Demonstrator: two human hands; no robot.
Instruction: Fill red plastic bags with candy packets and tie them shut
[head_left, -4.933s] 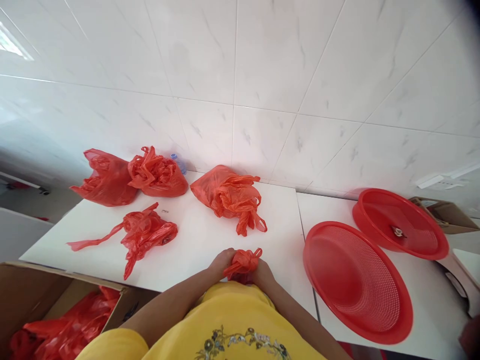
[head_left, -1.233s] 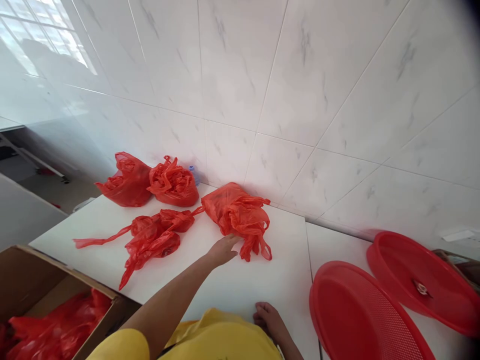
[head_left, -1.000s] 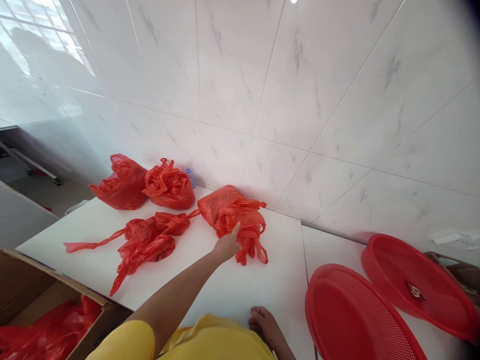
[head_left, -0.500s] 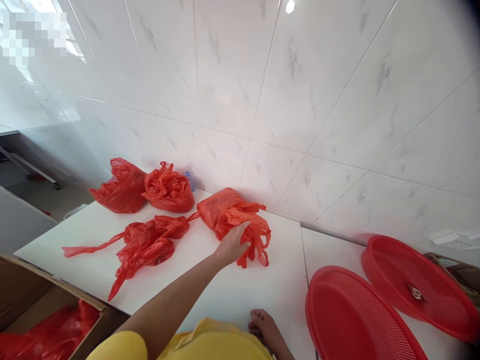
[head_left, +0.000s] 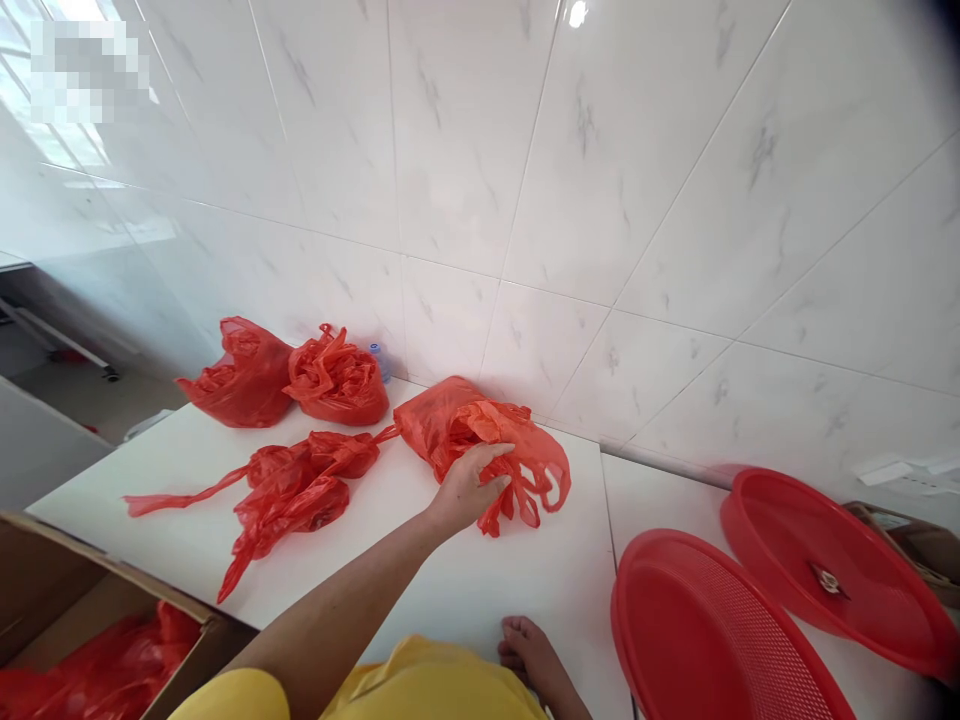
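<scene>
My left hand (head_left: pixel 471 488) reaches over the mouth of a red plastic bag (head_left: pixel 442 412) lying on the white table. Its thumb and forefinger are spread apart, against the bag's loose handles (head_left: pixel 551 470); the other fingers are partly hidden. Close to my body, my right hand (head_left: pixel 531 648) rests on the table with its fingers curled in, and nothing shows in them. To the left of the left hand lie crumpled, twisted red bags (head_left: pixel 300 490).
Two filled red bags (head_left: pixel 251 375) (head_left: pixel 341 380) stand by the tiled wall beside a small bottle (head_left: pixel 380 362). On the right are two red plastic baskets (head_left: pixel 675 610) (head_left: pixel 862 590), the farther one holding a small pale object. A cardboard box (head_left: pixel 112 565) containing red plastic sits lower left.
My left hand has shifted slightly to the right, and the bag's loose handles have spread out to the right. My right hand stays where it was.
</scene>
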